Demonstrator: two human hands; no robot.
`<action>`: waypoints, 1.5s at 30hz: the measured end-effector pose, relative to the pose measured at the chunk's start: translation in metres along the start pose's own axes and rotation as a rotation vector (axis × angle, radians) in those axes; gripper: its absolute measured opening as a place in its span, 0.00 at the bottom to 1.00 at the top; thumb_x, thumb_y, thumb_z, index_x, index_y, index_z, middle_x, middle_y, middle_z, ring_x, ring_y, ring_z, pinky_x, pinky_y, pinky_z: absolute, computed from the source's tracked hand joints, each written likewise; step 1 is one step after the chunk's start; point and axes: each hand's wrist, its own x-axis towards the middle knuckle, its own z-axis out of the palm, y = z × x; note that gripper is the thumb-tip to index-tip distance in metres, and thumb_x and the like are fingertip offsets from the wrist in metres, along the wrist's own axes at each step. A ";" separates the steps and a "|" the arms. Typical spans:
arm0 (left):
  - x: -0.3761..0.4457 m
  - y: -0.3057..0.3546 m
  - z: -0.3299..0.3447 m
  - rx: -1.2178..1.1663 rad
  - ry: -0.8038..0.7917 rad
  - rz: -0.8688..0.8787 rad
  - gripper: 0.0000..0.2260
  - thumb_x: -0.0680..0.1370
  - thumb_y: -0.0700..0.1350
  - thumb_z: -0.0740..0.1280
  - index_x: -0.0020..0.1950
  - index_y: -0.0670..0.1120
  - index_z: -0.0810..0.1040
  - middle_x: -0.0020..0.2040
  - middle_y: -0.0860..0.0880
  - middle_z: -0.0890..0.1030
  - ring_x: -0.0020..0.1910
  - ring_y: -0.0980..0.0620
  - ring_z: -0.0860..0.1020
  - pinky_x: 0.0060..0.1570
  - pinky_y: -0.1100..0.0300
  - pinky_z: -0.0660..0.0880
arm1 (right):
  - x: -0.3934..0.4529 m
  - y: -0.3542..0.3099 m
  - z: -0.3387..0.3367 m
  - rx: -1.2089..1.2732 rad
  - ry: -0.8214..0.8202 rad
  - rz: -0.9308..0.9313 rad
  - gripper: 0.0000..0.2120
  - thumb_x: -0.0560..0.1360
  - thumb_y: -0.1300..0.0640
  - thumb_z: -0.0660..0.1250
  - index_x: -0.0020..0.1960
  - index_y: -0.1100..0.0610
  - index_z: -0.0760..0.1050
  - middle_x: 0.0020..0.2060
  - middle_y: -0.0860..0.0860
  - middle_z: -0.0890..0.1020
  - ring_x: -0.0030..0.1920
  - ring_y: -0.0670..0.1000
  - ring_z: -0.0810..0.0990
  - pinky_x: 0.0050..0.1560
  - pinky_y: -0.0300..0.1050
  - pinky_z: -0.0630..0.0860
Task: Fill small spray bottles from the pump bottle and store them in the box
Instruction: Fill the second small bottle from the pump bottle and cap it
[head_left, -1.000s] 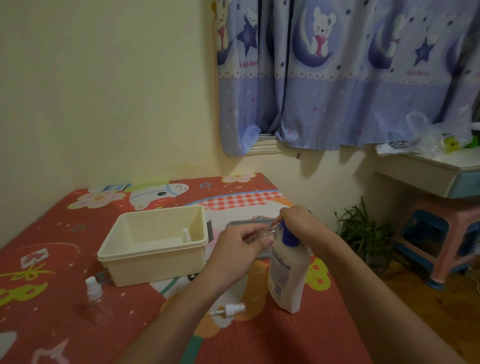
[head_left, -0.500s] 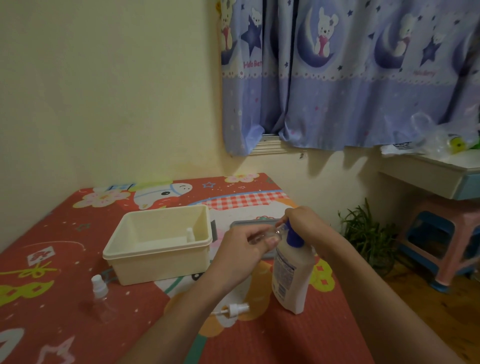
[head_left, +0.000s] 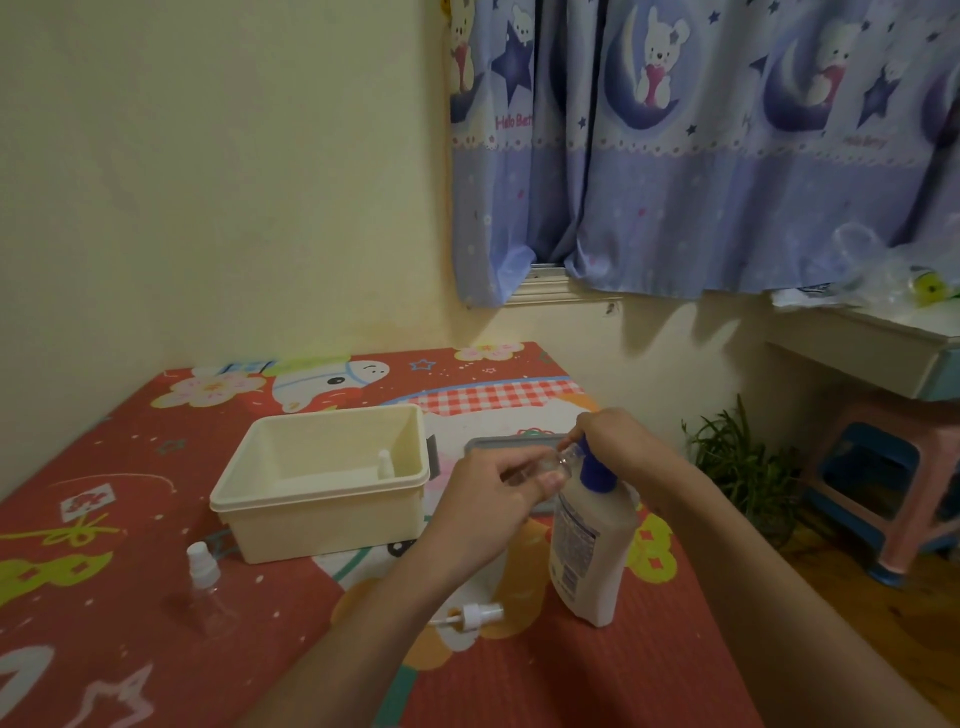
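In the head view, the left hand (head_left: 488, 512) pinched a small clear plastic spray bottle (head_left: 558, 464), tilted so its open neck met the nozzle of the tall white pump bottle with a blue pump head (head_left: 592, 545), apparently to catch the liquid. The right hand (head_left: 618, 441) curled its fingers over the pump head, seemingly to press it. The removed white spray cap (head_left: 475, 614) lay near on the red patterned mat (head_left: 130, 467). Left of it stood another capped clear bottle (head_left: 205, 590). The cream plastic box (head_left: 322, 525) sat further off, one small bottle (head_left: 385, 464) inside.

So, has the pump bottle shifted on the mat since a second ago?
No. The pump bottle stands on the same spot, right of the cream box; only the camera moved.
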 end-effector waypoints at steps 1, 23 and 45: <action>0.001 0.000 0.000 0.000 -0.002 0.004 0.15 0.75 0.47 0.70 0.62 0.49 0.80 0.45 0.54 0.81 0.45 0.56 0.79 0.49 0.55 0.79 | 0.000 0.001 0.002 -0.021 0.004 0.019 0.19 0.79 0.59 0.53 0.62 0.67 0.75 0.60 0.65 0.77 0.60 0.64 0.76 0.52 0.53 0.73; -0.001 -0.001 -0.001 0.032 0.007 0.006 0.16 0.75 0.44 0.70 0.63 0.48 0.79 0.55 0.53 0.83 0.54 0.59 0.80 0.55 0.62 0.76 | -0.009 -0.009 0.005 -0.441 0.005 -0.126 0.18 0.81 0.63 0.57 0.69 0.54 0.72 0.66 0.55 0.75 0.64 0.54 0.74 0.61 0.43 0.71; 0.004 0.002 -0.003 0.018 0.007 0.035 0.14 0.75 0.44 0.71 0.61 0.48 0.81 0.38 0.62 0.80 0.39 0.66 0.77 0.43 0.65 0.75 | 0.009 0.000 0.001 -0.125 -0.028 -0.029 0.19 0.80 0.61 0.53 0.63 0.68 0.74 0.61 0.66 0.76 0.63 0.65 0.74 0.48 0.47 0.69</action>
